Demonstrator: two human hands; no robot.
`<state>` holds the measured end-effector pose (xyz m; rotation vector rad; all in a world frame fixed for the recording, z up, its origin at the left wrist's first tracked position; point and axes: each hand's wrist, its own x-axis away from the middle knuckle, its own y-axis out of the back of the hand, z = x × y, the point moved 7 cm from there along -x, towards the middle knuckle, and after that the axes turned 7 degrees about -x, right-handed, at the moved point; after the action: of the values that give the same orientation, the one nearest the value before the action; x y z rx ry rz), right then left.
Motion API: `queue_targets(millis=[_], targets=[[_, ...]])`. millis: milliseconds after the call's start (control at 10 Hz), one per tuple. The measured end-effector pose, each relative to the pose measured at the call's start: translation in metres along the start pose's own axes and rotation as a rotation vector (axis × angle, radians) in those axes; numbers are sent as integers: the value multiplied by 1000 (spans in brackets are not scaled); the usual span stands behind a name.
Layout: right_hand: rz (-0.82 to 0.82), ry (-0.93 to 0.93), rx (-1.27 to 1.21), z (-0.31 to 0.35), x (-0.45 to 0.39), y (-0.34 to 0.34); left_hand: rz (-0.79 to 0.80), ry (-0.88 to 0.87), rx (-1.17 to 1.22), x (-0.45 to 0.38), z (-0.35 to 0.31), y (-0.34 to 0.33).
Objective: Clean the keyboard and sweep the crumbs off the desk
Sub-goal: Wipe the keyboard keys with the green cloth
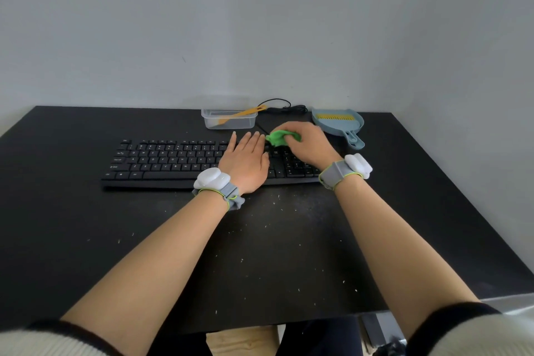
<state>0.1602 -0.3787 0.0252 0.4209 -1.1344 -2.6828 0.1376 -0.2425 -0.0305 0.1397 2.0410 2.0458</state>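
Your left hand (245, 162) lies flat, fingers straight, steadying the keyboard (173, 162) so your right hand (306, 143), clamped on green putty (278, 137), can dab keys.

The person has two bare arms. Each wrist wears a grey band with a thin yellow-green edge. On each band sits a smooth white lump, round like a pebble. The band on the left wrist (216, 186) has its lump at about 10 o'clock from the wrist. The band on the right wrist (342, 172) has its lump at about 2 o'clock. Both sleeves are pushed up, cream and fuzzy, with dark cuffs.
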Motion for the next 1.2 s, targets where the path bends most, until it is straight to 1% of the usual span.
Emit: queue_targets(millis=[100, 200, 300, 500, 600, 700, 800, 900, 1000, 1100, 1200], targets=[[111, -8, 89, -4, 3, -10, 1, -3, 4, 0, 0, 0], [81, -47, 161, -17, 7, 8, 2, -6, 1, 0, 0, -1], [49, -106, 176, -32, 14, 27, 7, -7, 8, 1, -1, 0], [49, -163, 110, -36, 27, 34, 14, -2, 1, 1, -2, 1], [86, -192, 37, -36, 39, 38, 15, -4, -1, 0, -1, 1], [150, -189, -30, -33, 52, 40, 22, -5, -1, 0, 0, 0], [218, -198, -11, -30, 63, 43, 24, -7, 0, 0, 0, 0], [251, -197, 56, -25, 69, 52, 23, -5, -5, 0, 1, 0], [125, -171, -1, -19, 66, 62, 28, -7, -8, -1, 1, -1], [180, -100, 4, -9, 64, 43, 29, -9, -10, 0, 0, 0], [233, -91, 167, -6, 65, 37, 28, -9, -9, 0, 0, 1]])
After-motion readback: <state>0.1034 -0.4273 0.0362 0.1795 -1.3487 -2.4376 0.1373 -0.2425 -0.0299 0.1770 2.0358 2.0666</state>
